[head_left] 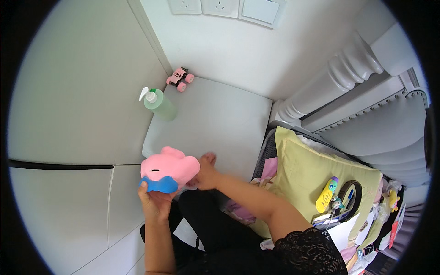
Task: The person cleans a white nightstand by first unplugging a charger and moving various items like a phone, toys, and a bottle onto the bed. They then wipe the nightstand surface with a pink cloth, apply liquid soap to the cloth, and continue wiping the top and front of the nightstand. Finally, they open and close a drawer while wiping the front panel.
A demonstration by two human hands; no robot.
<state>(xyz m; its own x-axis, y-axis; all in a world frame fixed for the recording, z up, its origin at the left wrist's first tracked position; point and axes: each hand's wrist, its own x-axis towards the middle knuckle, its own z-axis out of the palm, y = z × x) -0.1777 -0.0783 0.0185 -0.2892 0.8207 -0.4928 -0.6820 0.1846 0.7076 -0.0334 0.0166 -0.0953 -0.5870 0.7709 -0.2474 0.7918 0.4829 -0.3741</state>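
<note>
A pink coin bank [172, 164] with a rounded, lobed shape and a dark slot is held up in front of the small table's near edge. Its blue part [160, 184] faces down toward me. My left hand [157, 201] grips it from below, with the thumb against the blue part. Beside the bank's right side is my right hand [205, 175], partly hidden behind it. The fingers of that hand are blurred, so whether it grips the bank is unclear.
On the light grey tabletop [220, 110] stand a green pump bottle [160, 106] and a pink toy truck [180, 79]. A white cabinet [82, 91] borders the left. To the right, a bed holds a yellow-green pillow [302, 165], a yellow tube [326, 195] and a dark round-rimmed holder [352, 201].
</note>
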